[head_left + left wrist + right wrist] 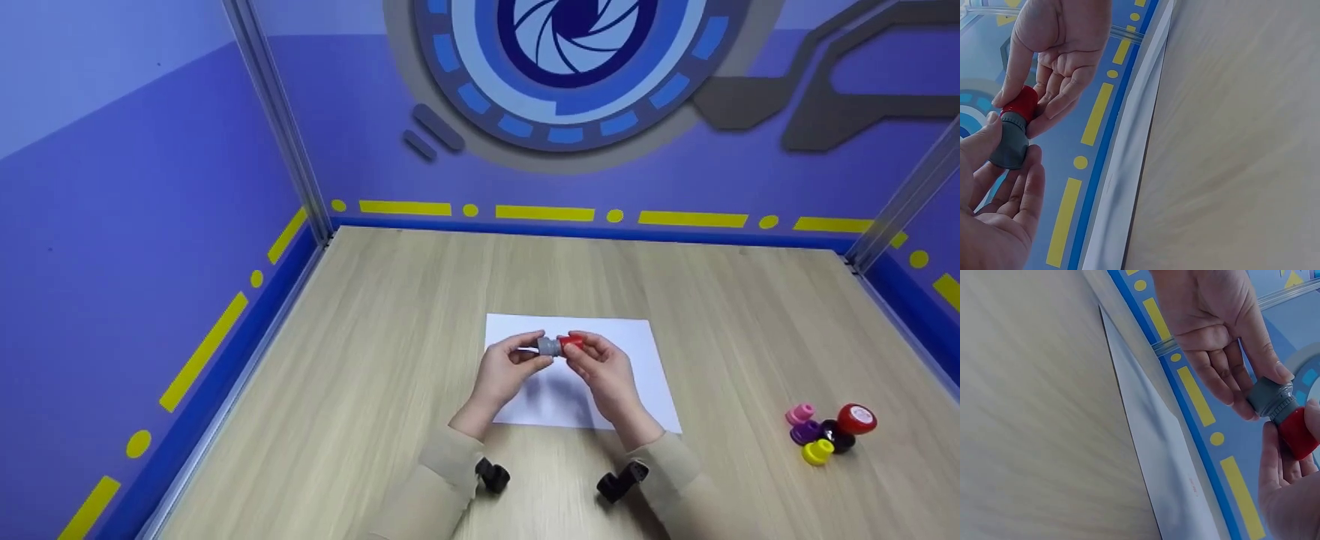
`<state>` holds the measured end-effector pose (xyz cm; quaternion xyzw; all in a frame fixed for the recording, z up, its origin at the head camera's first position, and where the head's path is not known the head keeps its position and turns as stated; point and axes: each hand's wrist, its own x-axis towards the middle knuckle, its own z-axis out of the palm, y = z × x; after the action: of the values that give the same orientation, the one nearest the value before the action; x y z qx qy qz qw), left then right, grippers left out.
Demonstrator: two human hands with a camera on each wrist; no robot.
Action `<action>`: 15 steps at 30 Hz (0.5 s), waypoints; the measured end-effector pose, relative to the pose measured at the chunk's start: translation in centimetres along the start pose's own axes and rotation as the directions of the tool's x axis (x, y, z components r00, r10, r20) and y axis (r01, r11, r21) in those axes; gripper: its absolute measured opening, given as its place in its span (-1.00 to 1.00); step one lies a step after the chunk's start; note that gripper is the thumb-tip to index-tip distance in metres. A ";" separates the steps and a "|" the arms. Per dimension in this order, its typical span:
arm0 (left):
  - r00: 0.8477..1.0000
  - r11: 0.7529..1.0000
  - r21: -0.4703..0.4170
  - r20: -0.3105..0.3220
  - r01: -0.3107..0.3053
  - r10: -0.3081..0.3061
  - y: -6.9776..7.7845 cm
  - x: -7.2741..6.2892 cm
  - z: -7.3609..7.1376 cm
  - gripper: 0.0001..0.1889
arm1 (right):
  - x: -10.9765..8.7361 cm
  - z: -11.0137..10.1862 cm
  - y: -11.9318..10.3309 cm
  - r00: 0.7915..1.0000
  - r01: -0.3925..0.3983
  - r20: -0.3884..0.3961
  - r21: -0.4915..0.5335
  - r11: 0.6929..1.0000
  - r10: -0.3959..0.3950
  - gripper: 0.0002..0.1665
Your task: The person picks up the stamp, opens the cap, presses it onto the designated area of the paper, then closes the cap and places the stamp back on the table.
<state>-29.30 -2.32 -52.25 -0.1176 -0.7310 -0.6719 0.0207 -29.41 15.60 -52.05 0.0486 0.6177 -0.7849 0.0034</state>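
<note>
Both hands hold a small toy stamp (550, 346) between them, one grey half and one red half with a ridged collar at the join. My left hand (501, 375) pinches the grey part (1012, 145) between thumb and fingers. Thumb and fingers of my right hand (609, 375) grip the red part (1297, 432). The stamp is held in the air over a white sheet of paper (652, 394), lying tilted sideways with its red end to the right in the head view.
To the right stands a cluster of small pieces: pink (801, 414), purple (804, 433) and yellow (817, 452), beside a black rounded piece (838, 438) and a red round-topped one (857, 418) with a white label. Blue panels (360, 150) border the wooden table (375, 337).
</note>
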 end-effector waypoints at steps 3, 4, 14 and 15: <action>1.000 1.000 0.008 0.002 -0.011 0.011 -0.1 0.0 -0.1 -0.52 | -0.1 0.1 0.1 1.000 -0.001 0.005 -0.003 1.000 0.001 -0.53; 1.000 1.000 0.007 0.004 -0.007 0.007 -0.1 0.0 -0.1 -0.52 | -0.1 0.0 0.0 1.000 -0.002 0.006 -0.008 1.000 0.002 -0.53; 0.996 0.973 0.224 0.089 -0.049 0.029 0.8 0.1 -0.6 -0.55 | -0.4 -0.1 -0.8 0.990 0.144 0.043 -0.233 0.962 -0.137 -0.51; 0.995 0.966 0.252 0.091 -0.059 0.037 0.9 0.1 -0.6 -0.56 | -0.5 -0.1 -0.8 0.988 0.157 0.048 -0.248 0.956 -0.150 -0.51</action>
<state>-29.27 -2.87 -51.35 -0.1602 -0.8084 -0.5660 0.0204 -28.96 15.87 -51.23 -0.0115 0.7140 -0.6988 -0.0425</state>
